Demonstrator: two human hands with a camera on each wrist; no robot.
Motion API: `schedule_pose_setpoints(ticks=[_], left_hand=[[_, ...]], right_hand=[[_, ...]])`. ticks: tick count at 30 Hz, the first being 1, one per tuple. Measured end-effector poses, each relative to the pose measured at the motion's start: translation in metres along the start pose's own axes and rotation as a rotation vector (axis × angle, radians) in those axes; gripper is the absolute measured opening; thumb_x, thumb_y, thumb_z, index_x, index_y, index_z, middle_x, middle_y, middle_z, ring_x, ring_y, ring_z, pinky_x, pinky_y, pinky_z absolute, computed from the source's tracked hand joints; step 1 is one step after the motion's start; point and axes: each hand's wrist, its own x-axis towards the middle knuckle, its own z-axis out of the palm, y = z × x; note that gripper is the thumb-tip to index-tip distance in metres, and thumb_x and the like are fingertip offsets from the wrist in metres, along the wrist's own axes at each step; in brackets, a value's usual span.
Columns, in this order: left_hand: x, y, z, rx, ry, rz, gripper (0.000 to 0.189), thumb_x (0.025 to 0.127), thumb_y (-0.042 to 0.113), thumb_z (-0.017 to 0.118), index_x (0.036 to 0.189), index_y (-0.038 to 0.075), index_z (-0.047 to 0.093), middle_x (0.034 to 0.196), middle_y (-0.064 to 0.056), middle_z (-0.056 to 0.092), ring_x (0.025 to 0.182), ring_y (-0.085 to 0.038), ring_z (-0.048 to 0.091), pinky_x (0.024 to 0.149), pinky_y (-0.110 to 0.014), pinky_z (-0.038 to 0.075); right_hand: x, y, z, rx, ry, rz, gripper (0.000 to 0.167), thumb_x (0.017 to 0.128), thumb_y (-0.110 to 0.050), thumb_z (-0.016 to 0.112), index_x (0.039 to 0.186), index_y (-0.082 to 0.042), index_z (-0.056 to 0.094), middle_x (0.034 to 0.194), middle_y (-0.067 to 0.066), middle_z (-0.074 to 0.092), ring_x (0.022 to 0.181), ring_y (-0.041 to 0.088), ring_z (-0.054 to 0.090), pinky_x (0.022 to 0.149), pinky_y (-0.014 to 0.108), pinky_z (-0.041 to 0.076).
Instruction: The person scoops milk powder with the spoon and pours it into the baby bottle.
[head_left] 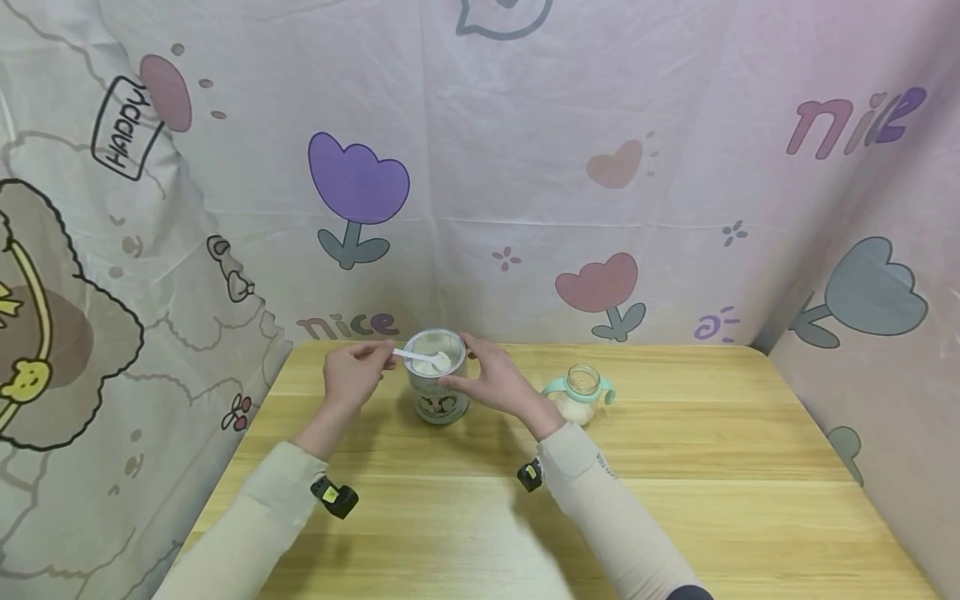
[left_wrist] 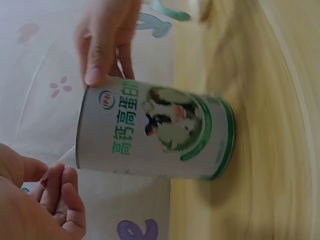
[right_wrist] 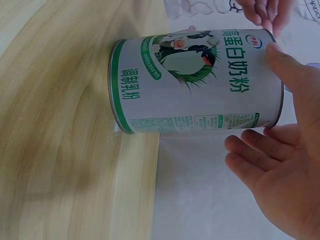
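A milk powder can (head_left: 439, 407) with a cow picture and green lettering stands upright and uncovered near the table's back edge. My left hand (head_left: 351, 375) pinches the handle of a white spoon (head_left: 411, 355), whose bowl is over the can's mouth and carries whitish powder. At the can's upper right side, my right hand (head_left: 498, 382) holds it by the rim between thumb and fingers. In the right wrist view, that hand (right_wrist: 287, 150) has its thumb on the near side of the can (right_wrist: 200, 85). How much powder lies inside is hard to tell.
A baby bottle (head_left: 576, 409) with mint-green handles stands uncapped to the right, partly behind my right wrist, with whitish contents. A little spilled powder (right_wrist: 116, 126) lies by the can's base. A printed cloth (head_left: 495, 167) hangs behind the wooden table (head_left: 712, 450).
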Motion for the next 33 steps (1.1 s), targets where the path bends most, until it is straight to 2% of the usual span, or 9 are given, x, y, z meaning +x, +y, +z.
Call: schedule_pose_setpoints(ticks=[4,9,15,23,33], left_hand=[[-0.002,-0.001,0.003,0.134,0.060,0.160,0.030,0.103,0.030,0.069,0.114,0.005,0.080,0.095,-0.010,0.082,0.075,-0.002,0.068,0.066,-0.017,0.053],[-0.005,-0.001,0.007,0.153,0.098,0.295,0.024,0.102,0.024,0.070,0.110,0.004,0.081,0.094,-0.016,0.081,0.074,-0.008,0.067,0.061,-0.018,0.051],[-0.007,-0.001,0.008,0.158,0.117,0.346,0.023,0.102,0.023,0.071,0.110,0.004,0.081,0.094,-0.017,0.081,0.077,-0.015,0.068,0.064,-0.018,0.050],[-0.006,0.000,0.008,0.180,0.135,0.414,0.021,0.101,0.019,0.072,0.109,0.002,0.081,0.090,-0.016,0.079,0.075,-0.017,0.065,0.065,-0.016,0.047],[-0.006,-0.001,0.011,0.208,0.142,0.497,0.019,0.101,0.016,0.073,0.109,0.000,0.080,0.091,-0.017,0.080,0.076,-0.025,0.069,0.065,-0.014,0.047]], right_hand=[[0.000,0.000,0.000,-0.001,0.005,-0.003,0.083,0.092,-0.045,0.082,0.159,-0.013,0.045,0.150,0.010,0.061,0.133,0.034,0.060,0.108,0.054,0.053],[0.000,0.000,0.000,-0.006,0.007,-0.006,0.083,0.092,-0.046,0.082,0.159,-0.014,0.046,0.149,0.010,0.062,0.131,0.032,0.061,0.108,0.053,0.053],[0.000,0.000,0.000,0.007,0.007,-0.006,0.083,0.092,-0.044,0.082,0.159,-0.012,0.046,0.149,0.012,0.061,0.133,0.039,0.060,0.108,0.055,0.053],[-0.001,-0.002,-0.001,-0.005,0.012,-0.012,0.081,0.091,-0.044,0.082,0.157,-0.013,0.048,0.147,0.010,0.063,0.131,0.034,0.062,0.107,0.053,0.053],[-0.001,-0.001,-0.002,-0.004,0.010,-0.012,0.083,0.092,-0.045,0.082,0.158,-0.010,0.047,0.147,0.013,0.063,0.132,0.037,0.061,0.108,0.054,0.053]])
